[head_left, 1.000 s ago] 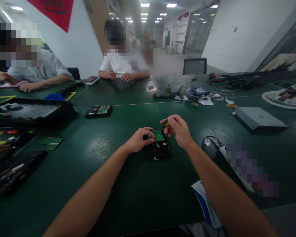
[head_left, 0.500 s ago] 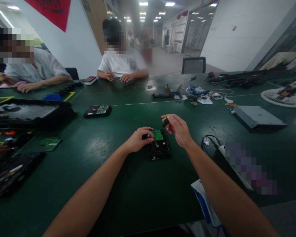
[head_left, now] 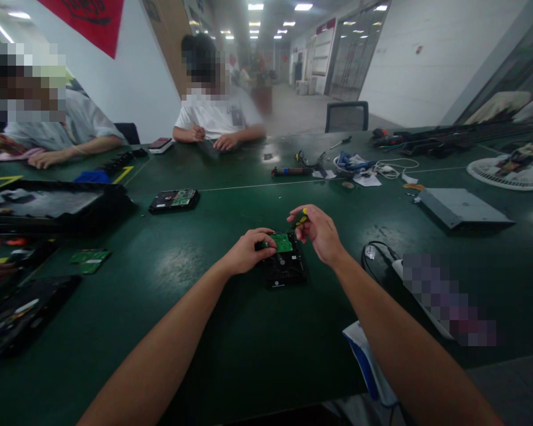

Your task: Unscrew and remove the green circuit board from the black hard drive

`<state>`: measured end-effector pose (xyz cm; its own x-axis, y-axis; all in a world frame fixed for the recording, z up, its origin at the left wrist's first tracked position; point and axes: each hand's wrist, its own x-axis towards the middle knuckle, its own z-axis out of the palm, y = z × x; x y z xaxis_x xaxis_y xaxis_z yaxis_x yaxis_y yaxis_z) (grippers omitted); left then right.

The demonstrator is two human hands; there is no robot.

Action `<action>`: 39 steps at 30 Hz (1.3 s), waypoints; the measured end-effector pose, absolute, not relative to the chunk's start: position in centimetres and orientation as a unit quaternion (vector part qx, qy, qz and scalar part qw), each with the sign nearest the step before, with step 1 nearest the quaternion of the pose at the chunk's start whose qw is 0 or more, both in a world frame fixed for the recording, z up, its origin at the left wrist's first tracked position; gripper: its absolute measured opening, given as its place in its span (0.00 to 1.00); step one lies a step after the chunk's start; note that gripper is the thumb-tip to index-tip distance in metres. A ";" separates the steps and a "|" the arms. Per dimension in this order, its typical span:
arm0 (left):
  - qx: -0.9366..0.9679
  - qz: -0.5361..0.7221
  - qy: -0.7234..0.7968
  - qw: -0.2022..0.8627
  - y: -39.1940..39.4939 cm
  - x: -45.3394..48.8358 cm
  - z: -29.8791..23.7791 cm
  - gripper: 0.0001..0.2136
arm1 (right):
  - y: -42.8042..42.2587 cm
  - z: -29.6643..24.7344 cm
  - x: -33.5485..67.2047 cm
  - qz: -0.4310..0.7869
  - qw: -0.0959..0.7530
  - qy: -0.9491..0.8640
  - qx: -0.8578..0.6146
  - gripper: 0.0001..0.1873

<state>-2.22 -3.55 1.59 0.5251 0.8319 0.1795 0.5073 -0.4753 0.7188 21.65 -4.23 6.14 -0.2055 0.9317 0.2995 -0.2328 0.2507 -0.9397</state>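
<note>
A black hard drive (head_left: 285, 273) with a green circuit board (head_left: 283, 242) on its upper face lies flat on the green table. Gripping its left side is my left hand (head_left: 250, 251), thumb resting by the board's edge. My right hand (head_left: 322, 235) is closed around the black-and-yellow handle of a screwdriver (head_left: 301, 219), just above the drive's far right corner. The tool is tilted, and its tip is too small to make out against the board.
Another hard drive (head_left: 174, 201) lies ahead on the left, a loose circuit board (head_left: 90, 259) nearer. A grey metal box (head_left: 464, 208) and a power strip (head_left: 420, 296) are at right. Two people sit across the table. A blue-and-white packet (head_left: 364, 361) lies by my right forearm.
The screwdriver's handle has turned and tilted in my right hand, showing more yellow. My left hand keeps its place on the hard drive. The whole view has shifted slightly.
</note>
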 end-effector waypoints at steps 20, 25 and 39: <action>0.816 0.271 0.406 0.309 -3.3 -2.3 1.1 0.07 | -3.8 5.6 21.7 0.523 0.575 -0.548 -0.310 0.22; 0.816 0.273 0.407 0.305 -3.4 -2.2 1.2 0.07 | -4.0 5.7 21.8 0.489 0.571 -0.569 -0.333 0.18; 0.818 0.265 0.407 0.306 -3.3 -2.3 1.2 0.07 | -4.5 6.4 21.6 0.492 0.569 -0.567 -0.335 0.15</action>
<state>-2.27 -3.26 1.15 0.5274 0.8294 0.1844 0.5045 -0.4803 0.7175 21.59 -4.46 6.39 -0.1278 0.9401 0.3159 -0.1798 0.2913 -0.9396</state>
